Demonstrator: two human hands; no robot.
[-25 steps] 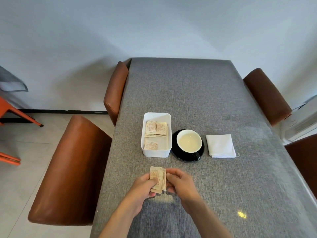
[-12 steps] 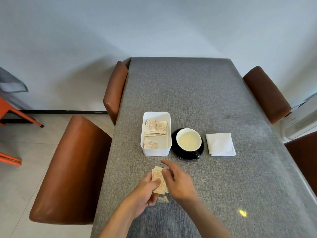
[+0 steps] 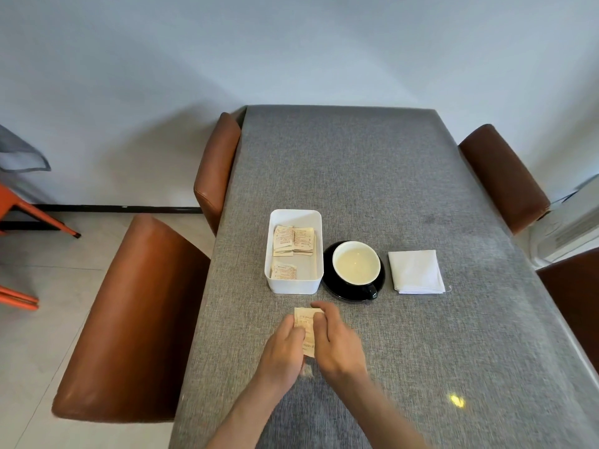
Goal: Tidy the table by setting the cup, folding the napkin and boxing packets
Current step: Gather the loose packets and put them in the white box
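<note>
On the grey surface (image 3: 372, 176), seen from the head camera, most of the tidying looks done: the cup (image 3: 356, 263) sits on its saucer (image 3: 334, 286), the napkin (image 3: 415, 271) lies folded beside it, and several packets (image 3: 293, 240) fill the box (image 3: 278, 286). Left hand (image 3: 282, 351) and right hand (image 3: 337, 341) together pinch the remaining packets (image 3: 305, 320), just short of the box.

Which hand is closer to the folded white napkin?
The right hand. It is near and to the left of the napkin, holding packets with the left hand, which sits farther left.
</note>
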